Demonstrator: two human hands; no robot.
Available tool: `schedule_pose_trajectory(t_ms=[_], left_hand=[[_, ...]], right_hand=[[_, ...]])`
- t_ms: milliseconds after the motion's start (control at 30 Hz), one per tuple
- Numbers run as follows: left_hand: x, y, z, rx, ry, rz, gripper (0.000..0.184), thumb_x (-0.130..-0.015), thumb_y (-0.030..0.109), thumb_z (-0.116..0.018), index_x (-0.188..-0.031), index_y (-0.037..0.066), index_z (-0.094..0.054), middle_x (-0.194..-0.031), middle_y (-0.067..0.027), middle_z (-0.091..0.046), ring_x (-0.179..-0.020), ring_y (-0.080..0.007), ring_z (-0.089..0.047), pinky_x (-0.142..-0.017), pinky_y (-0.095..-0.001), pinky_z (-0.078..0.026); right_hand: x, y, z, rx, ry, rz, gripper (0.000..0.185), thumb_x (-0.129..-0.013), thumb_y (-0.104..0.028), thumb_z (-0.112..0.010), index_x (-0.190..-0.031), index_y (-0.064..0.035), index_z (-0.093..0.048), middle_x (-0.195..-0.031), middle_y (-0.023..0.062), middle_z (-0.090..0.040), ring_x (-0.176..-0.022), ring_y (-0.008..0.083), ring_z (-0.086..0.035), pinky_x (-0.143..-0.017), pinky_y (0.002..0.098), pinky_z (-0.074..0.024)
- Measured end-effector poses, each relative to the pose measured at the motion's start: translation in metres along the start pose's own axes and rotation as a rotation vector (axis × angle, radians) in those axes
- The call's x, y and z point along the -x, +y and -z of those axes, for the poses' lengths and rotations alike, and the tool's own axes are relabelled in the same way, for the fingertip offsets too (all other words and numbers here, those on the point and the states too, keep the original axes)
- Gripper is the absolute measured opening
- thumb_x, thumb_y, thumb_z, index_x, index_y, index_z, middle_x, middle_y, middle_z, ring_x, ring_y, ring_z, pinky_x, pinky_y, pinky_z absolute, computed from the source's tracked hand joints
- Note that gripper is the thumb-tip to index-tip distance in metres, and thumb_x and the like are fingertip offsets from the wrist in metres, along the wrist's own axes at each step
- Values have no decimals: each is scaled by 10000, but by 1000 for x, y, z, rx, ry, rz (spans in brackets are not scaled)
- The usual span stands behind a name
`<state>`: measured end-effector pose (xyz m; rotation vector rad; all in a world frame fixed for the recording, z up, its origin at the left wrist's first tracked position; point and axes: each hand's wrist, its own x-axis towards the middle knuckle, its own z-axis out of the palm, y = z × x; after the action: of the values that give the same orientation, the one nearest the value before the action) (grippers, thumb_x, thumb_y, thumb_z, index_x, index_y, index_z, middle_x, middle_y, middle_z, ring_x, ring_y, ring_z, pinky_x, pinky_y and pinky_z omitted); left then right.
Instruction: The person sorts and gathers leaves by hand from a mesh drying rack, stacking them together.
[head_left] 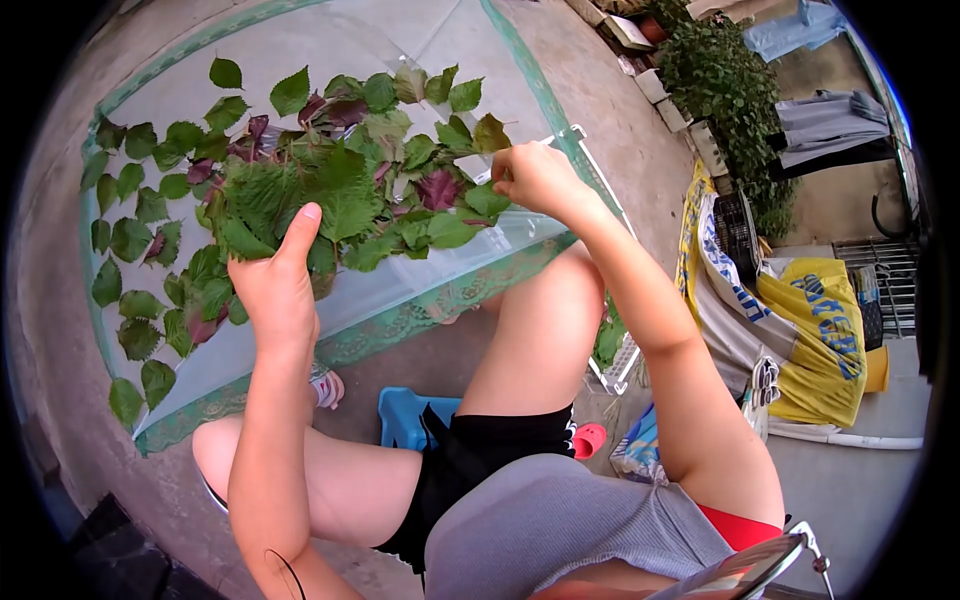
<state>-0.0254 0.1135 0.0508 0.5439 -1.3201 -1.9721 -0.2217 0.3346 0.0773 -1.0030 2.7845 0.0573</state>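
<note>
My left hand (pixel 280 275) is closed round a bunch of large green leaves (pixel 300 190), its thumb lying on top of them. To the right, my right hand (pixel 540 178) has its fingers curled together beside a brownish-green leaf (pixel 490 134) at the right end of the spread; whether it grips that leaf is hidden. Under both hands lies a pale mesh sheet (pixel 330 325) with a green lace border. Single green and purple leaves (pixel 130 240) are scattered over its left part, and more lie heaped around the bunch.
A blue stool (pixel 405 415) stands between my legs. A white rack edge (pixel 612 385) is right of my knee. Yellow and white sacks (pixel 815 340), a black basket (pixel 735 235), bushes (pixel 725 95) and hanging clothes (pixel 830 125) are farther right.
</note>
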Motion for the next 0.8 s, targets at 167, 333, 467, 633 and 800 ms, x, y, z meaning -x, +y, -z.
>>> schedule_pose_trajectory(t_ms=[167,333,467,633,800], left_hand=[[-2,0,1,3,3,-6,394,-790,-14,-683,-1159,-14,-546,-1105,-63,-595,-976,-149,-560,-898,-293,-433],[-5,2,1,4,40,-30,393,-783,-20,-690,-1151,-14,-553,-1100,-61,-599,-966,-144,-564,-891,-291,-435],[-8,5,5,-29,37,-22,427,-792,-11,-680,-1187,6,-519,-1110,-63,-590,-1000,-160,-564,-903,-302,-433],[-11,8,7,21,55,-40,385,-779,-31,-690,-1142,-11,-561,-1096,-58,-602,-959,-137,-567,-883,-289,-438],[-11,10,8,31,72,-38,376,-780,-21,-694,-1133,-8,-566,-1085,-54,-605,-948,-134,-568,-878,-288,-440]], right_hand=[[-8,-22,-5,-110,-76,114,126,-729,-187,-701,-825,-107,-697,-787,115,-678,-802,294,-648,-711,391,-508],[-13,-42,-10,-214,-283,247,295,-743,-146,-718,-1013,-44,-657,-983,135,-669,-922,297,-630,-801,385,-490],[-15,-61,-11,-27,-412,239,564,-717,-174,-737,-1235,-80,-535,-1020,149,-658,-976,323,-619,-813,401,-499],[-26,-62,-15,-58,-467,236,572,-708,-142,-735,-1232,-68,-516,-1036,151,-652,-973,324,-619,-808,404,-502],[-26,-48,-6,-283,-407,209,433,-721,-108,-719,-1128,-43,-587,-993,146,-665,-940,296,-631,-790,386,-503]])
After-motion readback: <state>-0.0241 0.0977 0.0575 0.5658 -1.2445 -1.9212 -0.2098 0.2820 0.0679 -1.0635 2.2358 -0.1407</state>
